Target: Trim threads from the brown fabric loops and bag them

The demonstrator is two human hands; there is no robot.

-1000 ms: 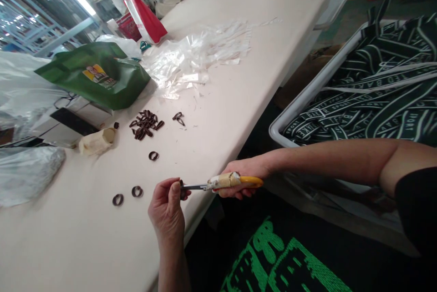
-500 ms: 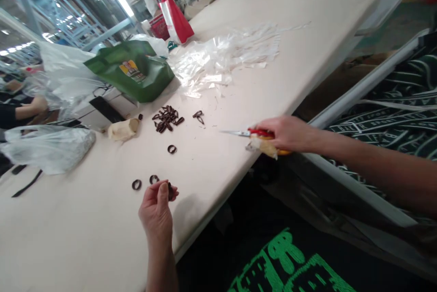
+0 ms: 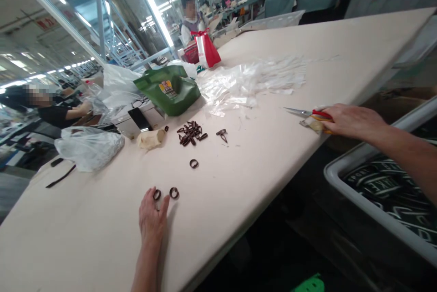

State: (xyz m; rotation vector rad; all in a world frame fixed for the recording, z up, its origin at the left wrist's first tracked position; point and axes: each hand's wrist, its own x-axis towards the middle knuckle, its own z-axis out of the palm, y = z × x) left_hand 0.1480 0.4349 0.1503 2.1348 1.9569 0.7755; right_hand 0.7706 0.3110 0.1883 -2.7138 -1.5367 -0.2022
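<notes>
My left hand (image 3: 152, 219) reaches low over the table, fingers and thumb apart around a small dark brown loop of strip (image 3: 157, 195). I cannot tell whether they touch it or whether anything lies in the palm. Just right of the thumb sits a second brown loop (image 3: 174, 193), and a third loop (image 3: 194, 163) lies farther up. My right hand (image 3: 348, 119) is closed on scissors (image 3: 302, 112) with red and yellow handles, blades pointing left above the table. Beyond the loops are a pile of flattened brown loops (image 3: 191, 133) and a small separate group (image 3: 222, 134).
On the pale table (image 3: 112, 237) are a green bag (image 3: 170, 92), clear plastic wrappings (image 3: 235, 85), a beige roll (image 3: 151, 139), a white plastic bag (image 3: 90, 148) and a red bag (image 3: 209, 52). A bin (image 3: 336, 176) of dark printed fabric stands right. Co-workers are behind.
The view has swung left and up. My left hand has shifted left to the leftmost loop and its pinch has opened; the dark loop it held is out of sight. My right hand keeps the scissors.
</notes>
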